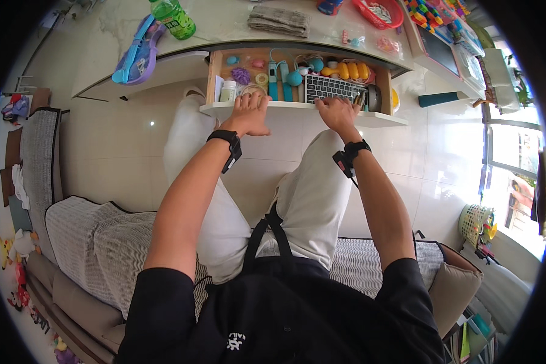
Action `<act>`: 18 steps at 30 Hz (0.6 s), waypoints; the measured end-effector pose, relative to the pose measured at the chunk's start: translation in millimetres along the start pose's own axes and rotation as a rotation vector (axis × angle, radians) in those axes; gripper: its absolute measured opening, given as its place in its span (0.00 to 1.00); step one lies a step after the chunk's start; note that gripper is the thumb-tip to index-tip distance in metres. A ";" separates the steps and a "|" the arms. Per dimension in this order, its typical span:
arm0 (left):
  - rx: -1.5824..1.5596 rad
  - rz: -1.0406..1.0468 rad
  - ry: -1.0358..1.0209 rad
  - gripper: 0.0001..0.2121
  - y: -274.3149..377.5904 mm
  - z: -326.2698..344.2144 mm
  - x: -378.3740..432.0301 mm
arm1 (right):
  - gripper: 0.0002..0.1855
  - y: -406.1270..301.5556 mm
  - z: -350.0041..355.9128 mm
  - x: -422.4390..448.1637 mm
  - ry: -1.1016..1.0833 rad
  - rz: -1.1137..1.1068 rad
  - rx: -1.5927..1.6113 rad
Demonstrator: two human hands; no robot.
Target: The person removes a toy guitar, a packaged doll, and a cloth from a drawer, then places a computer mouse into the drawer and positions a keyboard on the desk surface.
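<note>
An opened drawer (pixel 295 107) with a white front and wooden sides juts out from the table before me. My left hand (pixel 246 116) lies over its front edge, fingers apart and fingertips inside near a white bottle (pixel 228 90). Farther right, my right hand (pixel 339 113) rests over the same edge by a black-keyed keyboard (pixel 329 86); its fingertips are partly hidden. Between the hands sit a blue strap-like item (pixel 279 82) and a blue ball (pixel 294 78). A purple spiky ball (pixel 240 76) and a yellow ribbed item (pixel 348 70) lie toward the back.
On the marble-look tabletop (pixel 218 22) are a toy violin (pixel 141 54), a green drink bottle (pixel 175 20), a folded grey cloth (pixel 278 21) and a red basket (pixel 398 16). Coloured blocks (pixel 423 13) stand at the right. A covered sofa (pixel 104 241) is behind my legs.
</note>
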State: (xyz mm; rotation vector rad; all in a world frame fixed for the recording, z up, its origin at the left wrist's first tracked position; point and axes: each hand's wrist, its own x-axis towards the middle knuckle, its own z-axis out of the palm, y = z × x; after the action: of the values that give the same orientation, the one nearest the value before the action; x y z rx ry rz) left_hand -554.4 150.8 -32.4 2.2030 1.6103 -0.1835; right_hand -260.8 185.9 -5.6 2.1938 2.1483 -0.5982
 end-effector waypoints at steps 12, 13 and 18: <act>-0.050 0.053 -0.351 0.52 -5.2 -51.7 14.3 | 0.25 -8.5 -10.6 -6.9 0.011 0.014 -0.022; -0.233 0.108 -0.490 0.47 -18.6 -63.0 23.5 | 0.24 -14.7 -15.2 -6.3 -0.016 0.013 -0.021; -0.504 0.118 -0.341 0.20 -97.5 -97.6 76.3 | 0.20 -33.7 8.8 18.7 0.146 -0.378 0.324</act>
State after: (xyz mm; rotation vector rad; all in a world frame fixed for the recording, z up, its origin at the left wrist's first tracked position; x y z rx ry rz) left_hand -633.3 281.4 7.1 1.7589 1.1807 -0.0977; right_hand -295.9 203.4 -10.4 2.0273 2.7476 -0.8816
